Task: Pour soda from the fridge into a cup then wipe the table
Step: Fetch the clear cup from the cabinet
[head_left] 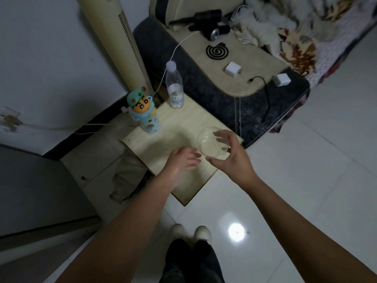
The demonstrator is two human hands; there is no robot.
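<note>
Just above the table (163, 127), clear empty cup (212, 142) (round, thin-walled) gripped by right hand (230, 158), left hand (183, 162) spread loose beside it

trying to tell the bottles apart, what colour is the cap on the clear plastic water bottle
White, on the clear plastic water bottle; the head view shows it best.

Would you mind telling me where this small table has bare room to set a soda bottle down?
The pale wooden table is bare in the middle, bordered by the blue cartoon flask, the clear plastic water bottle and the clear glass cup. The near right is crowded: right hand grips the cup, left hand beside it.
</note>
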